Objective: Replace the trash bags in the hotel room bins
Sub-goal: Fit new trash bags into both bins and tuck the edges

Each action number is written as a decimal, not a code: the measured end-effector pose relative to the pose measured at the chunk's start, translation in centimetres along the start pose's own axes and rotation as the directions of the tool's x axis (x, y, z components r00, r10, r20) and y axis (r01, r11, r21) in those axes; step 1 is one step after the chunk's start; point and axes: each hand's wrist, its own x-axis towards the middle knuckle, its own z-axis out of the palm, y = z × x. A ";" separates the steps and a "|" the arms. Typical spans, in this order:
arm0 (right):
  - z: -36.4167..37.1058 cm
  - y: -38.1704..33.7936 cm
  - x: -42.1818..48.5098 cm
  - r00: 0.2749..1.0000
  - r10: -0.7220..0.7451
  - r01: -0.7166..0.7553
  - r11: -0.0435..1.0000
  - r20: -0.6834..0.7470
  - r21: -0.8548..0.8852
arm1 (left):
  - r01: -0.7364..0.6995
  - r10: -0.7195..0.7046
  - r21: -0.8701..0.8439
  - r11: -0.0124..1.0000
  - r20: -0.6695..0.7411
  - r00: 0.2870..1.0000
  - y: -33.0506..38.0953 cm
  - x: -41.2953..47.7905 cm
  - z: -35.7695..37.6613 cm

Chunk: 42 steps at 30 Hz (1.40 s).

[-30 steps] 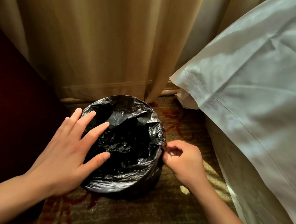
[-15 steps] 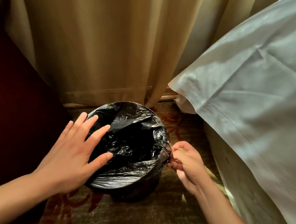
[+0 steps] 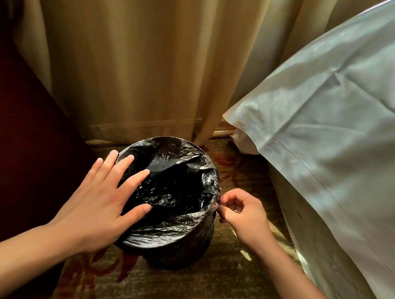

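- I see a bedroom, likely a hotel room.
- A bed (image 3: 329, 169) with crisp white linen fills my right side.
- Floor-length beige curtains (image 3: 139, 65) hang ahead.
- Patterned carpet (image 3: 183, 287) covers the floor.

The black bag (image 3: 163, 235) hides the bin's walls; the white bedding (image 3: 319, 145) runs off-frame.

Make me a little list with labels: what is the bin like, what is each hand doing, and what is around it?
bin: round, standing on the carpet
liner: black trash bag, crumpled inside, edge folded over the rim
left hand: flat, fingers spread, resting on the bag at the left rim
right hand: pinches the bag's edge at the right rim
behind: beige curtain
right side: white bedding
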 end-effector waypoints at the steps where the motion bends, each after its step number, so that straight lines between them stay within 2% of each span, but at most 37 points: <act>1: -0.1 0.0 0.1 1.000 0.007 -0.007 1.000 0.002 -0.002 | 0.000 0.000 0.001 1.000 0.002 1.000 0.0 0.0 0.0; 12: -0.7 -1.0 -0.4 0.994 0.071 -0.072 0.997 -0.078 -0.018 | 0.013 -0.013 0.002 1.000 -0.001 1.000 0.2 -0.2 -0.2; 16: -0.9 -1.0 -0.5 0.988 0.094 -0.078 0.988 -0.120 0.133 | 0.014 -0.014 -0.009 1.000 0.001 1.000 0.2 -0.2 -0.2; 19: -0.8 -0.9 -0.8 0.993 0.082 -0.060 0.970 -0.087 0.234 | 0.015 -0.015 -0.003 1.000 0.000 1.000 0.2 -0.2 -0.2; 25: 0.1 -0.7 -0.5 0.993 0.115 -0.111 0.940 0.007 0.321 | 0.007 -0.007 -0.022 1.000 -0.012 1.000 0.2 -0.3 -0.2; 27: 0.1 -0.4 -0.4 0.983 0.174 -0.184 0.907 0.062 0.380 | 0.009 -0.009 -0.027 1.000 -0.012 1.000 0.2 -0.3 -0.2; 29: 0.1 0.1 -0.6 0.955 0.240 -0.294 0.848 0.174 0.440 | 0.011 -0.012 -0.042 0.999 -0.019 1.000 0.2 -0.3 -0.2; 30: 0.2 0.3 -0.5 0.945 0.264 -0.321 0.862 0.192 0.392 | 0.009 -0.010 -0.043 0.999 -0.021 1.000 0.3 -0.3 -0.2; 32: -0.1 0.7 -0.3 0.959 0.221 -0.261 0.934 0.179 0.243 | 0.001 -0.002 -0.045 0.999 -0.024 1.000 0.3 -0.3 -0.1; 34: -1.0 0.6 0.2 0.991 0.105 -0.107 0.994 0.078 0.022 | 0.002 -0.003 -0.055 0.998 -0.030 1.000 0.2 -0.3 0.1; 36: -1.5 -0.5 0.5 1.000 0.006 -0.004 0.986 0.015 -0.165 | 0.004 -0.007 -0.061 0.998 -0.034 0.999 0.2 -0.3 0.2; 38: -1.8 -1.3 0.3 1.000 0.001 0.001 0.996 0.026 -0.089 | -0.012 0.007 -0.070 0.997 -0.066 0.998 0.1 -0.3 0.2; 40: -1.7 -1.8 0.2 0.999 0.028 -0.028 1.000 -0.029 0.004 | -0.067 0.055 -0.093 0.993 -0.126 0.991 0.0 -0.3 0.0; 42: -1.6 -2.2 0.1 0.997 -0.012 0.008 0.999 -0.081 -0.048 | -0.141 0.120 -0.097 0.985 -0.200 0.972 -0.1 -0.4 -0.1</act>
